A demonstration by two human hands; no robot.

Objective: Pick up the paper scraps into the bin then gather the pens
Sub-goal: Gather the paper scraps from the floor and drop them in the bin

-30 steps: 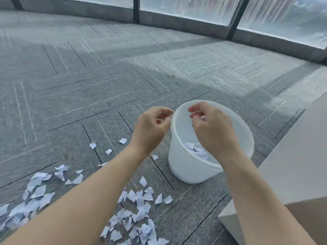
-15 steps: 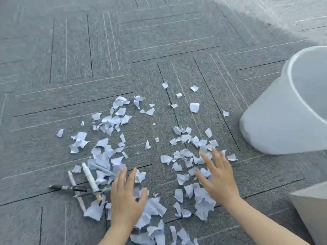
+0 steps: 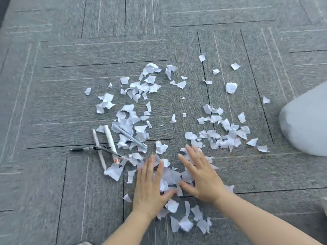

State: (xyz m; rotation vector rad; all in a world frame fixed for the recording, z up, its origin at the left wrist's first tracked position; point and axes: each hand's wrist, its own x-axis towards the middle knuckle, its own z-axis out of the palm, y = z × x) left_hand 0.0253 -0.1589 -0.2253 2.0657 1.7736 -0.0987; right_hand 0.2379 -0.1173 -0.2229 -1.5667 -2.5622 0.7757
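Grey carpet-tile floor is shown throughout. Nearest, the left hand and right hand are laid flat, fingers released, on paper scraps, presumably to rake them together. Beyond, four pens are counted, crossed among dozens of scraps. The bin is seen far right.

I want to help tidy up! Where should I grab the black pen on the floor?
Probably pinch the black pen near its left tip, coming from above. That end lies bare on the carpet, while its right part crosses the white pens and slips under paper scraps.
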